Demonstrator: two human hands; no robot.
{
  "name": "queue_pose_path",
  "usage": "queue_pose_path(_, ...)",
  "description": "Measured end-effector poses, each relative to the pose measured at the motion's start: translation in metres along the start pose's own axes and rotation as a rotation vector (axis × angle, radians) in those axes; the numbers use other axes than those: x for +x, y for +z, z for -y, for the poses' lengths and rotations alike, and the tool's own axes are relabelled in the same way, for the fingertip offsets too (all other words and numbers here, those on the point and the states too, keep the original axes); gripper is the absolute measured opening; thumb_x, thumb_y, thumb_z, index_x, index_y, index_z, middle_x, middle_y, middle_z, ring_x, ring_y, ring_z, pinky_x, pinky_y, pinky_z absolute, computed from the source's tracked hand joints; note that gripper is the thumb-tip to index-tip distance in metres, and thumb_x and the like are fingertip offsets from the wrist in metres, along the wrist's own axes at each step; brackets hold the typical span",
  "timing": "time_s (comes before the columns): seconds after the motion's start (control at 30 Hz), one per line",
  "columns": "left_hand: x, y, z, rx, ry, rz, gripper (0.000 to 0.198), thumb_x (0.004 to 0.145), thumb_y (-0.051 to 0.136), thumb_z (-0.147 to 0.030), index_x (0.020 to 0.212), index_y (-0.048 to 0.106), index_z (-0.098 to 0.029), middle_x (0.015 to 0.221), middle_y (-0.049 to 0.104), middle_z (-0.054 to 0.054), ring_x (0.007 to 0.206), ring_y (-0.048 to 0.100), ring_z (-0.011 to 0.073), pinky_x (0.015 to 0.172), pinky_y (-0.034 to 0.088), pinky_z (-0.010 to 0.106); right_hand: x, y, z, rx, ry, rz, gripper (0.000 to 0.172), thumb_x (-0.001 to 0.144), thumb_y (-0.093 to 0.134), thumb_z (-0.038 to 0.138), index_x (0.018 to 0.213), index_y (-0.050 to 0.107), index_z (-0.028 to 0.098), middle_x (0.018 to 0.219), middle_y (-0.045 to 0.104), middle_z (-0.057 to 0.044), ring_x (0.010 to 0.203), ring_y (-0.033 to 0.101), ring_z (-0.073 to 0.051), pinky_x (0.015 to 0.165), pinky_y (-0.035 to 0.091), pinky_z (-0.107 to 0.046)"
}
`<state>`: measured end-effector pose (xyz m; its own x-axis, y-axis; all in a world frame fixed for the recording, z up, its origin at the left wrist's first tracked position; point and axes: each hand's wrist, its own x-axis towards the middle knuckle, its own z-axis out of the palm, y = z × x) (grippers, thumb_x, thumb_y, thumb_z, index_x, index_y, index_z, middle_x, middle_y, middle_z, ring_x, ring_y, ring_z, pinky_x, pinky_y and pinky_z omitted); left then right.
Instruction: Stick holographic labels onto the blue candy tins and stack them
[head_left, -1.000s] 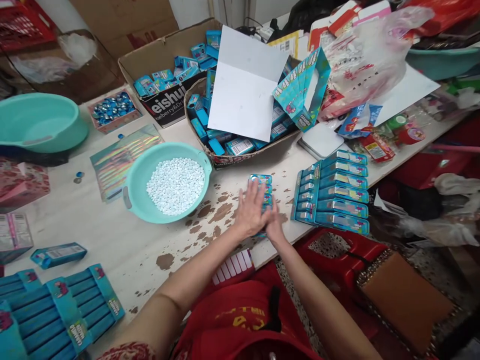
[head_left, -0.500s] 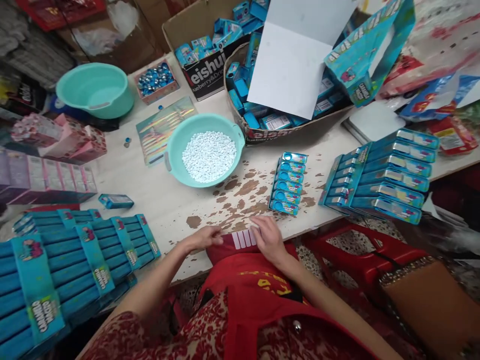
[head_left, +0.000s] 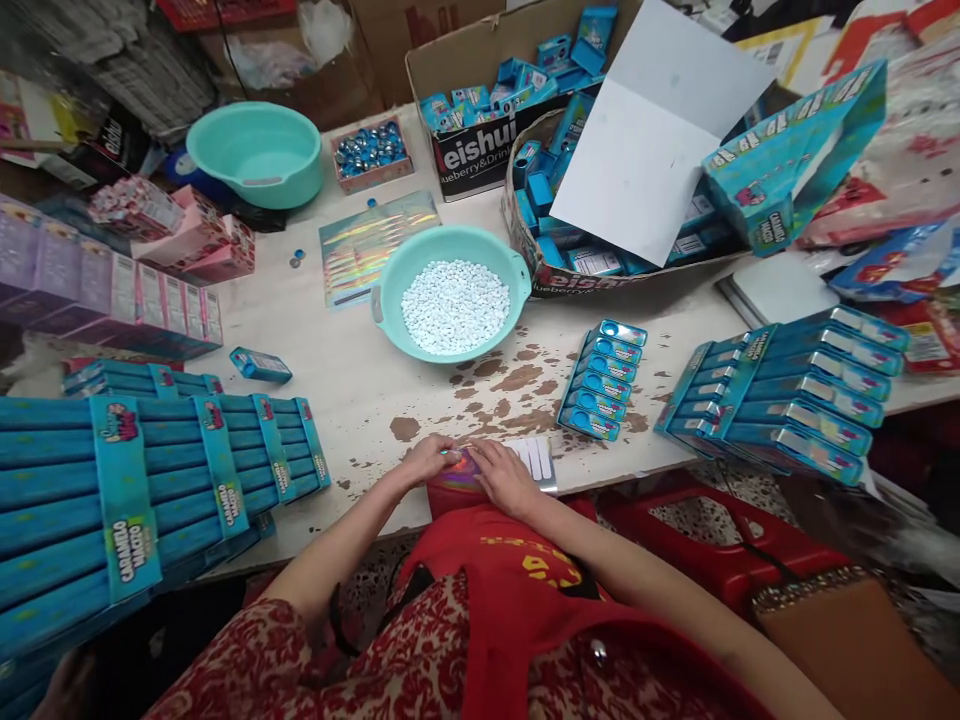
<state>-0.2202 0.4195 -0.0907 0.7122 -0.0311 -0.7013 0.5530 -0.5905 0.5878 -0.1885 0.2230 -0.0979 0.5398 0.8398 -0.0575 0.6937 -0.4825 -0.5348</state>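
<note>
A shiny sticker sheet (head_left: 536,459) with white strips lies at the table's front edge, against the red apron. Its left part gleams purple and orange. My left hand (head_left: 429,460) pinches at the sheet's left end, fingers closed. Across its middle lies my right hand (head_left: 504,478), fingers stretched out flat and close to the left fingertips. Beyond the hands stands a turquoise basin (head_left: 386,335) of small white candies (head_left: 456,307). To the right is a short row of blue tins (head_left: 604,380) with round openings on top.
Stacked blue display packs (head_left: 49,490) fill the left side; another pack (head_left: 787,390) stands at right. A single tin (head_left: 260,365) lies at left. Behind are open cartons (head_left: 480,165) of tins, a second basin (head_left: 255,155), a shiny sheet (head_left: 375,250) and a red stool (head_left: 720,540).
The camera view has shifted, so the table's things appear further right. My right hand has moved left over the sheet and flattened; more of the sheet's right end shows.
</note>
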Motion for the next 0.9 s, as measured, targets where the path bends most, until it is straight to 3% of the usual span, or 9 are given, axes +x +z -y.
queue_pose_path(0.1,0.004,-0.001,-0.001,-0.017,0.024,0.025,0.025,0.071,0.050,-0.037,0.073,0.061,-0.015,0.060,0.051,-0.003,0.062,0.044,0.0127,0.058,0.031,0.023,0.004,-0.002,0.000,-0.049,0.004,-0.042,0.023,0.085,0.055,0.019,0.108,0.059,0.017,0.123,0.056,-0.011,0.110,0.048,-0.026,0.089,0.043,-0.040)
queue_pose_path(0.17,0.007,-0.001,-0.002,0.002,0.032,0.021,0.024,0.071,0.049,-0.036,0.071,0.061,-0.016,0.059,0.050,-0.003,0.062,0.044,0.0129,0.057,0.029,0.023,0.006,-0.002,-0.001,-0.101,-0.011,-0.021,0.014,0.088,0.051,0.020,0.097,0.062,0.018,0.106,0.062,-0.010,0.098,0.052,-0.025,0.081,0.043,-0.038)
queue_pose_path(0.3,0.012,0.000,0.000,0.057,0.051,0.000,0.022,0.071,0.049,-0.035,0.071,0.061,-0.016,0.059,0.051,-0.003,0.063,0.045,0.0137,0.056,0.028,0.023,0.007,-0.002,-0.005,-0.151,-0.034,0.047,0.016,0.090,0.046,0.017,0.091,0.063,0.019,0.083,0.063,-0.008,0.083,0.052,-0.023,0.071,0.041,-0.035)
queue_pose_path(0.37,0.014,0.000,0.002,0.069,0.054,0.007,0.022,0.072,0.049,-0.035,0.071,0.061,-0.016,0.060,0.052,-0.002,0.063,0.045,0.0140,0.056,0.028,0.023,0.007,-0.002,-0.006,-0.126,0.016,0.004,0.016,0.089,0.050,0.021,0.100,0.061,0.018,0.089,0.063,-0.009,0.085,0.052,-0.023,0.073,0.042,-0.035)
queue_pose_path(0.47,0.015,0.000,0.004,0.068,0.060,0.022,0.024,0.072,0.048,-0.036,0.071,0.061,-0.016,0.060,0.052,-0.002,0.063,0.046,0.0139,0.056,0.029,0.023,0.007,-0.001,-0.007,-0.080,0.116,-0.081,0.035,0.086,0.057,0.029,0.119,0.054,0.017,0.107,0.059,-0.012,0.096,0.050,-0.026,0.080,0.043,-0.036)
queue_pose_path(0.53,0.015,0.000,0.005,0.064,0.068,0.025,0.024,0.072,0.048,-0.036,0.071,0.061,-0.016,0.061,0.052,-0.002,0.063,0.046,0.0136,0.057,0.030,0.023,0.007,0.003,-0.007,-0.069,0.140,-0.070,0.040,0.085,0.059,0.030,0.123,0.052,0.018,0.113,0.057,-0.013,0.101,0.049,-0.027,0.082,0.043,-0.039)
queue_pose_path(0.67,0.016,0.001,0.008,0.054,0.062,0.009,0.022,0.072,0.048,-0.034,0.071,0.061,-0.017,0.061,0.054,-0.002,0.064,0.046,0.0139,0.057,0.030,0.023,0.004,0.011,-0.008,-0.051,0.087,0.017,0.037,0.085,0.059,0.024,0.121,0.053,0.020,0.115,0.057,-0.012,0.100,0.050,-0.026,0.079,0.045,-0.039)
queue_pose_path(0.8,0.018,0.001,0.007,0.064,0.057,0.010,0.022,0.071,0.049,-0.034,0.071,0.062,-0.017,0.061,0.054,-0.002,0.065,0.047,0.0141,0.057,0.031,0.023,0.004,0.014,-0.011,-0.060,0.060,-0.015,0.023,0.086,0.057,0.024,0.109,0.059,0.020,0.116,0.058,-0.010,0.100,0.050,-0.024,0.079,0.044,-0.037)
queue_pose_path(0.9,0.019,0.000,0.005,0.076,0.057,0.020,0.021,0.070,0.050,-0.032,0.071,0.063,-0.016,0.060,0.054,-0.002,0.063,0.047,0.0139,0.058,0.031,0.023,0.013,0.012,-0.012,-0.107,0.055,-0.010,0.013,0.088,0.053,0.026,0.096,0.062,0.019,0.102,0.062,-0.010,0.094,0.051,-0.024,0.076,0.041,-0.035)
